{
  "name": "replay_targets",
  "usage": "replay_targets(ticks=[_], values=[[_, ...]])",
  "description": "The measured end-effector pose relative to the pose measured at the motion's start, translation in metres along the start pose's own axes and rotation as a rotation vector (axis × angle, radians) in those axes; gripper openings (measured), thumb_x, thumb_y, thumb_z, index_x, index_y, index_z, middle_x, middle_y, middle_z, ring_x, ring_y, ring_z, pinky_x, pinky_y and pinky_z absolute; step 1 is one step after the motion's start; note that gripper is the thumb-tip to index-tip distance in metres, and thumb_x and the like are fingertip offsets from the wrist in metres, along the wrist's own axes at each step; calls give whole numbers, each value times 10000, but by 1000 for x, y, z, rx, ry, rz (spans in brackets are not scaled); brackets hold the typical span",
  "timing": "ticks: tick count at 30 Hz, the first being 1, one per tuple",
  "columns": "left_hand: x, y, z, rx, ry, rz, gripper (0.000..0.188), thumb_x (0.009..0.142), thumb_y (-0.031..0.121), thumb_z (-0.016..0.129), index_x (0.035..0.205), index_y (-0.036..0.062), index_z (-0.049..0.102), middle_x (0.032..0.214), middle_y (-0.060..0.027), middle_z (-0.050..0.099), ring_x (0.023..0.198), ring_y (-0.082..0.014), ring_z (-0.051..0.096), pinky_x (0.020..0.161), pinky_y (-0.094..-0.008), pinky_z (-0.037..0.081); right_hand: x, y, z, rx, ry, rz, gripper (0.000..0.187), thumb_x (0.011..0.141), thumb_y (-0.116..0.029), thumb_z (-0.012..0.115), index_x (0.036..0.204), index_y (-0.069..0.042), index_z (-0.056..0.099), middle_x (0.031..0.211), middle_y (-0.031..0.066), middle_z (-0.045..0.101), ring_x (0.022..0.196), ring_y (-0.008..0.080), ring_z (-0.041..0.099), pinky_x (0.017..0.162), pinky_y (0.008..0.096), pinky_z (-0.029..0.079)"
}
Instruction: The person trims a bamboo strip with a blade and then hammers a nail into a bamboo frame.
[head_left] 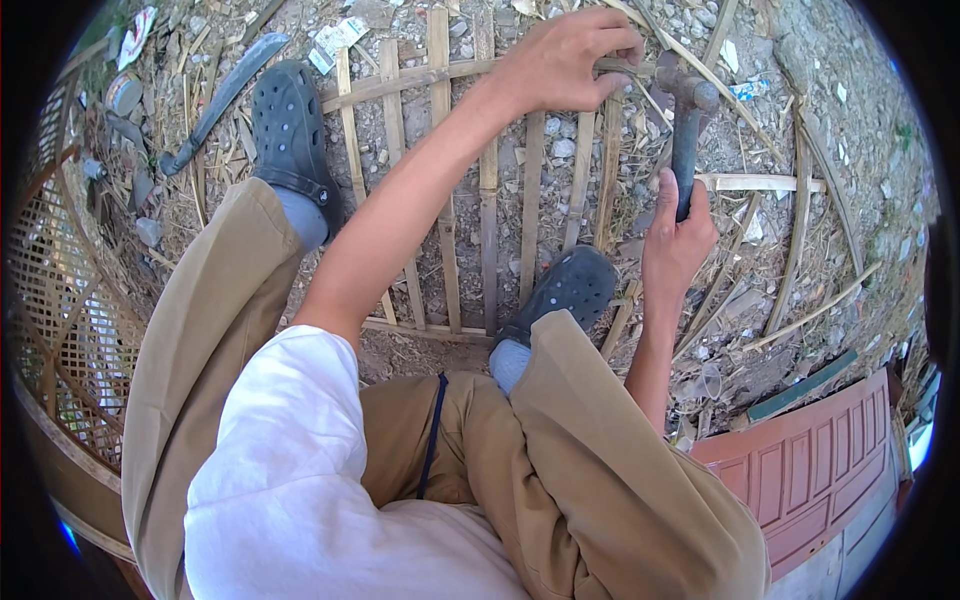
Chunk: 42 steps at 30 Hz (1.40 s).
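Observation:
A lattice of bamboo strips [488, 215] lies flat on the ground, its upright slats crossed by a long strip at the far end. My left hand [570, 62] reaches over to that far strip and pinches it near its right end between thumb and fingers; whether a nail is also there is hidden. In my right hand [679, 240] is a hammer [686, 140], gripped low on its dark handle. The hammer's metal head is up beside the strip's end, just right of my left fingertips.
My feet, in dark clogs [288, 135], straddle the lattice. A long curved blade [225, 100] lies left. Loose bamboo pieces [800, 210] and stones litter the right. A woven lattice panel [75, 310] stands at far left, a reddish panel [815, 455] at lower right.

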<state>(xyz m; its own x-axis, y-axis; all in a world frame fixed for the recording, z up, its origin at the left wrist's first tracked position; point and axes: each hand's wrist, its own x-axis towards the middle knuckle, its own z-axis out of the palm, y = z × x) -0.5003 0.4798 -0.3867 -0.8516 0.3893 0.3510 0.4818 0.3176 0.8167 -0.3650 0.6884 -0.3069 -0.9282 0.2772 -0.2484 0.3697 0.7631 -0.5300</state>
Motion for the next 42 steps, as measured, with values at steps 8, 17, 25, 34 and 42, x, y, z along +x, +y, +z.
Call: replay_targets(ticks=[8, 17, 25, 34, 42], values=[[-8, -11, 18, 172, 57, 69, 186, 871, 80, 816, 1021, 71, 707, 1048, -81, 694, 977, -336, 701, 814, -448, 583, -14, 8, 7, 91, 36, 45, 365, 1107, -302, 664, 959, 31, 656, 617, 146, 547, 522, 244, 455, 526, 440, 389], [-2, -13, 1, -175, 7, -320, 205, 915, -55, 713, 1088, 21, 634, 976, -86, 674, 856, -194, 676, 783, -368, 559, -26, 11, 13, 135, 26, 95, 357, 1105, -296, 664, 957, 29, 654, 629, 155, 543, 543, 246, 446, 542, 450, 393], [-4, -21, 7, -273, 107, -256, 152, 957, 17, 766, 1095, 79, 765, 1033, 5, 742, 844, -99, 634, 755, -297, 516, -28, 7, 15, 152, 18, 109, 357, 1104, -298, 662, 960, 29, 657, 629, 156, 562, 536, 249, 475, 543, 441, 409], [-1, -18, 7, -84, 67, -186, 104, 927, 74, 824, 1024, 82, 789, 1034, -17, 781, 919, -127, 707, 802, -330, 556, -27, 6, 20, 133, 13, 121, 383, 1104, -325, 663, 970, 34, 666, 626, 160, 556, 540, 250, 469, 549, 443, 408], [-2, -11, 8, -201, 82, -310, 246, 917, 0, 791, 1126, 34, 666, 956, -83, 786, 862, -194, 747, 784, -319, 581, -27, 9, 20, 189, 4, 162, 390, 1105, -322, 662, 950, 36, 665, 621, 135, 540, 553, 216, 445, 543, 427, 392]])
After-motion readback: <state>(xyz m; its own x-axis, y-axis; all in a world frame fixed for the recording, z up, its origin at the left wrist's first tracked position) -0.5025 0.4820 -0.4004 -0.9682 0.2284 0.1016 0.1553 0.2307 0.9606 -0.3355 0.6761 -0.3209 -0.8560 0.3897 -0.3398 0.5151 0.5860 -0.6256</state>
